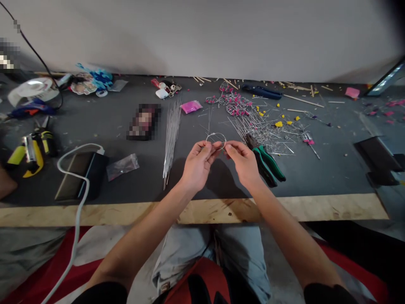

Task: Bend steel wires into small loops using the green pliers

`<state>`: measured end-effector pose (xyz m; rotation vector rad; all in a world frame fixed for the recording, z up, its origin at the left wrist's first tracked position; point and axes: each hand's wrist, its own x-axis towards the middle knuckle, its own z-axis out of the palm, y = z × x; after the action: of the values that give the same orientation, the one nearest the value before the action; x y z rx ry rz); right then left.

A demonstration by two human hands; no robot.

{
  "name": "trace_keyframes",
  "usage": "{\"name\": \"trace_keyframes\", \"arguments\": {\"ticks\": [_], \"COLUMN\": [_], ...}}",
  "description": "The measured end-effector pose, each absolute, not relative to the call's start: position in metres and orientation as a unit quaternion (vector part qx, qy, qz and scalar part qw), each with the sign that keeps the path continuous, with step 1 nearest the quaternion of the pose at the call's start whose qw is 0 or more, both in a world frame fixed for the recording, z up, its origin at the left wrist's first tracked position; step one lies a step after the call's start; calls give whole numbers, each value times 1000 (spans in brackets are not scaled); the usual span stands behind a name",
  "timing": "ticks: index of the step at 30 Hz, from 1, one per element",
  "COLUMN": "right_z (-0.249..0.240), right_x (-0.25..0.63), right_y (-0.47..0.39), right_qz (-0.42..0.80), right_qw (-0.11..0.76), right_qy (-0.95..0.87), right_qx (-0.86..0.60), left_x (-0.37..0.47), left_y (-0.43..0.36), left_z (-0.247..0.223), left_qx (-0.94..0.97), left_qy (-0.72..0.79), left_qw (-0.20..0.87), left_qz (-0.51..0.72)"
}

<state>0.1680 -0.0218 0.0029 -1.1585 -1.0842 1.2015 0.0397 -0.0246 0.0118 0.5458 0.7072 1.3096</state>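
Between both hands, above the dark tabletop, is a thin wire point(216, 134) bent into a round loop. My left hand point(199, 164) pinches the loop's left side with thumb and fingers. The right side of the loop sits in the closed fingertips of my right hand point(243, 162). Just right of that hand lie green-handled pliers point(268, 164), jaws pointing away from me. A bundle of straight wires point(172, 139) rests to the left of my left hand. Beyond my right hand spreads a heap of cut wires point(253, 116) with pink and yellow bits on them.
A pink packet point(191, 107) and white earbud case point(162, 93) lie farther back. To the left are a power bank point(80, 175) with a white cable point(77, 219), a small plastic bag point(122, 166) and yellow-black tools point(33, 154). A wooden strip point(218, 211) edges the table.
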Motion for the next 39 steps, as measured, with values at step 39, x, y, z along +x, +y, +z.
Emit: {"name": "trace_keyframes", "arguments": {"ticks": [39], "right_z": [-17], "right_x": [171], "right_y": [-2], "right_qz": [563], "right_qw": [446], "right_qy": [-462], "right_qx": [-521], "left_x": [15], "left_y": [5], "left_z": [-12], "left_qx": [504], "left_qy": [465], "left_qw": [575], "left_qz": [447]}}
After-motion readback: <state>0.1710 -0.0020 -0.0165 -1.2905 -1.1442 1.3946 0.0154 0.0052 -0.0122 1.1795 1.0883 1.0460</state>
